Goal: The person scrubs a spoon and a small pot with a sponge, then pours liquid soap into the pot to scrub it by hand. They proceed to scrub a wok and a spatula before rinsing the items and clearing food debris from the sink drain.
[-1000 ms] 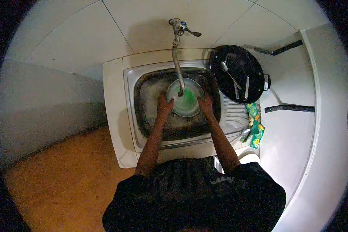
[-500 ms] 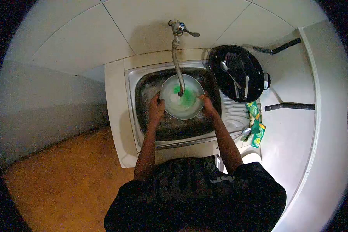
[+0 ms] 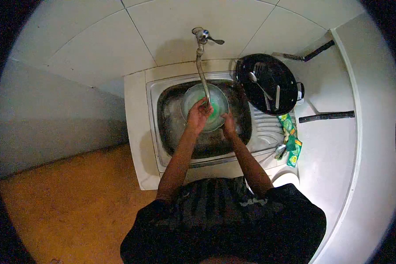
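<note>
A round, see-through dish [image 3: 189,97] with green patches at its middle is held low in the metal sink [image 3: 163,147], under the tap spout [image 3: 202,75]. My right hand [image 3: 229,126] grips the dish's near right rim, thumb on top and fingers hidden below. Over the dish's inner face lies my left hand [image 3: 199,116], its fingers stretched toward the spout's end, which partly covers them. Whether water is running cannot be made out.
Right of the sink, a black pan [image 3: 287,77] holding a spoon [image 3: 259,85], a fork and a knife leans over the ribbed drainboard [image 3: 266,130]. Green and yellow packets [image 3: 294,152] lie near its right edge. The tap lever [image 3: 216,41] sticks out from the wall.
My left hand has let go of the dish's left rim and moved right and up onto its inner face. The right hand keeps its grip, shifted slightly left and toward me.
</note>
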Motion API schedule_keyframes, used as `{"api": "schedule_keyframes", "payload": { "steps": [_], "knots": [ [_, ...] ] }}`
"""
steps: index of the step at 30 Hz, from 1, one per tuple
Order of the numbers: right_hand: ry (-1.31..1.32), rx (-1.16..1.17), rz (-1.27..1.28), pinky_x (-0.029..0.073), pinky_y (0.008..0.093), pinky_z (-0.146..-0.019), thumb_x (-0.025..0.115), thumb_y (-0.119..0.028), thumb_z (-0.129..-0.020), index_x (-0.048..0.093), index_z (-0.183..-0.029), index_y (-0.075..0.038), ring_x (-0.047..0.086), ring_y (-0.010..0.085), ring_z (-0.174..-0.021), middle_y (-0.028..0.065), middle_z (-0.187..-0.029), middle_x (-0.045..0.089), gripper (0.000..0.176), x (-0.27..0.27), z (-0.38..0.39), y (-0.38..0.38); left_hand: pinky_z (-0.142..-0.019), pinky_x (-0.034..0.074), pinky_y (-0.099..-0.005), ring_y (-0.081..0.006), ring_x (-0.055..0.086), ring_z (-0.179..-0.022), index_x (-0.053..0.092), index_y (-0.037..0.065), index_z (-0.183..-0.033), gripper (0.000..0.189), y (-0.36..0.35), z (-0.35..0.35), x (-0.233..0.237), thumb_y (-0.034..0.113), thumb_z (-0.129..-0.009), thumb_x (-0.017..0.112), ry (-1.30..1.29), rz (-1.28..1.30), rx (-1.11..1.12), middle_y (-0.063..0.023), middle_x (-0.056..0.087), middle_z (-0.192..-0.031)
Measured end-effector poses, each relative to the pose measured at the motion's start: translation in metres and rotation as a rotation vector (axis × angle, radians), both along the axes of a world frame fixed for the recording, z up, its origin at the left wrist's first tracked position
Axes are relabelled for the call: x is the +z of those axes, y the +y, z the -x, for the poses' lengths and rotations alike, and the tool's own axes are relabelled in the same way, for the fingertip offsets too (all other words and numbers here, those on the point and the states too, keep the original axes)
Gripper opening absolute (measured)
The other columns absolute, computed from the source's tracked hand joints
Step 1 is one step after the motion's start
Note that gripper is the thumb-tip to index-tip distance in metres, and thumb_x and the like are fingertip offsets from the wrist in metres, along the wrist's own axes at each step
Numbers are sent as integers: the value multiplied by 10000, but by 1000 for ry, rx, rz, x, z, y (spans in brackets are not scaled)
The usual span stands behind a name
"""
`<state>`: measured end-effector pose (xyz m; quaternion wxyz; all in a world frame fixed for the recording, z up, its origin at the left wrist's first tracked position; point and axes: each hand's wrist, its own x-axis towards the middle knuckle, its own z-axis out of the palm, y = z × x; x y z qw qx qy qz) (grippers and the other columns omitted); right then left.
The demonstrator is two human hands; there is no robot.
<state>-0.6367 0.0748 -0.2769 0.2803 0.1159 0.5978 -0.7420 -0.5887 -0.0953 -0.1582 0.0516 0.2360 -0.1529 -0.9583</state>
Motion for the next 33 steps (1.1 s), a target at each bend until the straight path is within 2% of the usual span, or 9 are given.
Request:
{"api": "schedule_keyframes", "payload": {
  "steps": [5,8,15,18,21,23,27,29,33],
  "knots": [
    [125,0,-204,418,441,-860,532,-268,-782,430,-1272,-92,490,253,-1001,88,-1073,512,531,11,-2,-1,-504,441,-278,-160,522,-574,512,38,-839,130,12,22,-21,144,-907,479,-40,-57,-19,-80,568,-717],
    [-25,-76,9,431,441,-847,526,-238,-763,423,-1291,-99,503,252,-994,84,-1099,513,556,64,-5,-15,-422,319,-265,-132,420,-468,471,60,-783,141,18,26,-31,116,-909,444,60,24,50,-48,486,-603],
    [143,17,102,444,408,-837,521,-234,-770,410,-1320,-107,515,242,-991,87,-1166,509,575,50,4,-9,-399,243,-264,-134,320,-405,454,83,-660,274,0,11,-60,163,-919,415,-43,183,-250,-39,454,-572],
    [221,7,49,435,401,-854,519,-236,-796,410,-1325,-102,513,234,-998,88,-1142,527,557,21,4,-9,-445,284,-273,-127,360,-458,453,84,-613,308,-10,-10,-28,182,-905,449,-179,649,-181,-35,441,-565],
    [251,-7,-42,425,399,-869,518,-239,-814,424,-1304,-92,516,235,-998,95,-1123,541,521,19,4,-4,-530,338,-287,-134,430,-568,504,62,-626,280,-37,-30,-15,161,-886,489,106,957,-10,-41,502,-614],
    [217,35,-93,421,398,-875,520,-243,-824,450,-1263,-83,520,242,-999,107,-1113,548,473,22,5,0,-666,419,-332,-181,509,-717,576,38,-840,100,-41,-45,20,126,-832,528,-438,1761,285,-64,581,-779],
    [161,133,-152,413,397,-888,522,-252,-844,502,-1179,-64,530,256,-1003,129,-1093,564,385,30,6,10,-762,463,-378,-237,551,-819,511,39,-1102,339,-58,-54,-49,92,-770,550,-419,986,326,-93,590,-961],
    [167,180,-189,409,396,-894,523,-256,-854,528,-1137,-55,534,262,-1005,141,-1084,571,347,34,8,12,-731,514,-405,-274,579,-815,403,37,-1214,529,-47,-73,5,56,-708,556,-360,20,-182,-119,564,-1002],
    [407,229,-374,402,395,-907,525,-265,-874,580,-1053,-37,544,276,-1008,163,-1064,586,295,67,17,4,-559,526,-392,-245,582,-712,416,12,-1180,516,-42,-89,-85,26,-680,546,-275,317,-257,-113,561,-897]
  ]
}}
